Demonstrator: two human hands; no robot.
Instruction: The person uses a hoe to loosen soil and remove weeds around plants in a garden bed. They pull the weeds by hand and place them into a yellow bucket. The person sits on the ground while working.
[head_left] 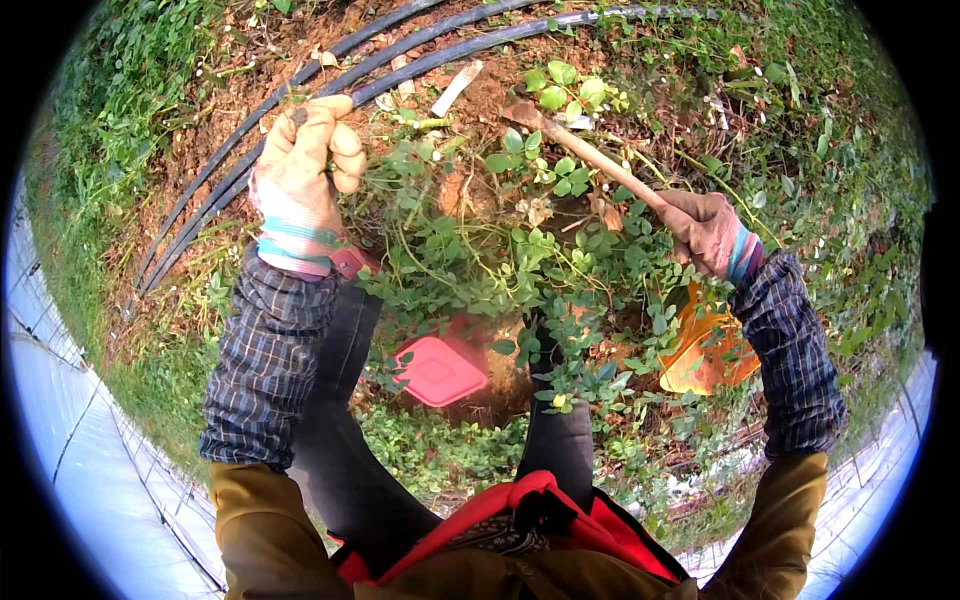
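My left hand [308,150], in a pale work glove with a striped cuff, is raised at upper left with fingers closed on a thin leafy stem [296,98]. My right hand [700,225], also gloved, grips the wooden handle of a tool [610,165], which slants up-left to a soil-coloured end on the red-brown soil [522,113]; its exact shape is unclear. Tangled green leafy shoots [530,250] spread between my hands and over my legs. A white strip [457,88] lies on the soil near the tool's end.
Black hoses [480,38] curve across the upper ground and down the left. A pink square plastic object [440,370] lies between my legs, and an orange object [700,370] lies under foliage at right. Dense weeds [100,100] border the soil; pale sheeting [90,460] curves along both rims.
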